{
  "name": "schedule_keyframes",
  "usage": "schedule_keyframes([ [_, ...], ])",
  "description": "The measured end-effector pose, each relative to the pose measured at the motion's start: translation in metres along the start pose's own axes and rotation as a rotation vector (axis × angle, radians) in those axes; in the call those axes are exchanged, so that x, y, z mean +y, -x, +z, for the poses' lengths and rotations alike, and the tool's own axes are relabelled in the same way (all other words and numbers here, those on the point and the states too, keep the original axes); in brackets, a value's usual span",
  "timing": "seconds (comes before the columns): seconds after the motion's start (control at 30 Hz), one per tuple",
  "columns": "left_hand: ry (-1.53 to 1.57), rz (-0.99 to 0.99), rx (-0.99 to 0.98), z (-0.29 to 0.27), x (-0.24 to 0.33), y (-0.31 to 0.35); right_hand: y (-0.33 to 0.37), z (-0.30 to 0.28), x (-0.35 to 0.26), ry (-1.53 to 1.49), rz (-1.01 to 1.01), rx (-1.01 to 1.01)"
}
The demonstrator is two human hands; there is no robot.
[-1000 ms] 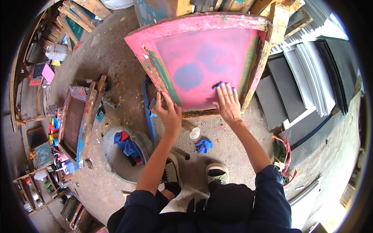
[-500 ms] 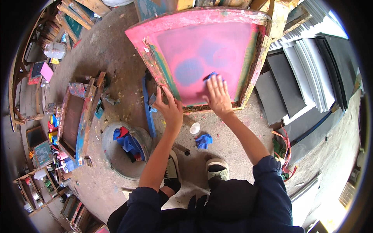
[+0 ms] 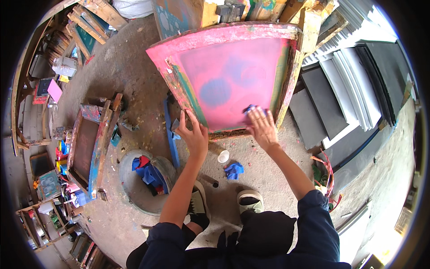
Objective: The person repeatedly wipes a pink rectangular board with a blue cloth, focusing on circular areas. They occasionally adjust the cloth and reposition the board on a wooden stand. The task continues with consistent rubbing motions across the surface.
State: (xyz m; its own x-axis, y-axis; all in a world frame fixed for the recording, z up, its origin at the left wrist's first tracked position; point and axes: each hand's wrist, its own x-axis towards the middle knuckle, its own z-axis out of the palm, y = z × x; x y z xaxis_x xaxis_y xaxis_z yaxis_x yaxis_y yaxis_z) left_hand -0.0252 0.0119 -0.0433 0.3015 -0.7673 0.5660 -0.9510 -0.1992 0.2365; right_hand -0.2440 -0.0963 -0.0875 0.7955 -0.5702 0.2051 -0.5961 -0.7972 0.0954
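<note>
Right hand (image 3: 263, 129) slid rightward, pinning blue cloth (image 3: 249, 108) against smooth pink panel (image 3: 201, 62); left hand (image 3: 194, 134), fingers apart.

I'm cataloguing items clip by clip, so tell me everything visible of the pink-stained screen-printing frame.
The screen-printing frame has a wooden-looking border, pink along the top, worn and multicoloured down the sides. Its mesh-like panel is mostly pink, with hazy blue patches, the clearest one round, and green strips beside it. It appears propped at a tilt before stacked wooden pieces. The left hand touches its lower left edge; the right holds a blue cloth against its lower right part.
</note>
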Motion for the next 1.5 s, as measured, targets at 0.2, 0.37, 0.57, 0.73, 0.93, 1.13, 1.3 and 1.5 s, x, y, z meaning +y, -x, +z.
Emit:
schedule_keyframes([
  [0.2,0.003,-0.067,0.004,0.005,0.011,0.002,-0.025,0.005,-0.039,-0.185,0.191,-0.011],
  [0.37,-0.001,-0.013,0.004,0.0,0.0,0.001,-0.004,0.005,-0.004,-0.037,0.135,0.009],
  [0.57,0.051,-0.081,-0.008,-0.003,0.006,0.003,-0.022,-0.011,-0.039,-0.075,0.004,-0.074],
  [0.73,0.085,-0.132,-0.04,-0.024,0.015,0.022,-0.005,-0.003,0.012,-0.268,-0.163,0.391],
  [0.93,0.34,-0.324,-0.076,-0.026,0.044,0.081,0.024,-0.041,-0.024,-0.779,0.034,0.341],
  [1.13,0.398,-0.34,-0.079,-0.023,0.044,0.095,0.086,-0.042,-0.085,-0.743,0.185,0.054],
  [1.3,0.413,-0.363,-0.054,-0.021,0.041,0.076,0.1,-0.017,-0.091,-0.785,0.198,-0.041],
  [1.5,0.279,-0.389,0.036,-0.032,0.008,0.061,0.032,-0.065,-0.058,-0.965,0.611,0.298],
])
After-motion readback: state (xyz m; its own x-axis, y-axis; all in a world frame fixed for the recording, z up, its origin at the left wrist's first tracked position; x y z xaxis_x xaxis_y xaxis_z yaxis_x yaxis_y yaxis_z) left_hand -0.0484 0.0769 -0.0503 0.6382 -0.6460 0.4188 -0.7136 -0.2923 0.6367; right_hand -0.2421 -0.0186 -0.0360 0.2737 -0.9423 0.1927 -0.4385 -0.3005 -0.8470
